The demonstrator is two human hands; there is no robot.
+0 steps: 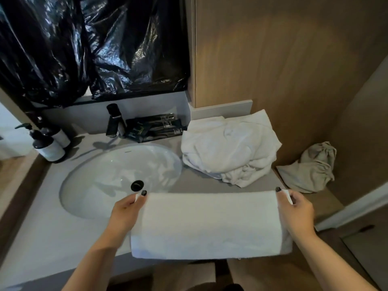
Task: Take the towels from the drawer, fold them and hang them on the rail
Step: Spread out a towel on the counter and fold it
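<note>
Left hand (126, 208) and right hand (298, 208) each pinch an end of the towel (207, 225), stretched flat at the worktop's (42, 238) 6 o'clock edge, probably to square the fold.

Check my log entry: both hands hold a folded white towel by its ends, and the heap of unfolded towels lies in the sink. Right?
Not quite. In the head view the heap of unfolded towels lies on the counter right of the sink. Both the left hand and the right hand hold the folded white towel.

Surface: your pale grey stone vanity counter (52, 234).
Right, far: crumpled white towel pile (230, 151).
Left, far: two pump bottles (49, 144).
Far, centre: black sachets (154, 128).
</note>
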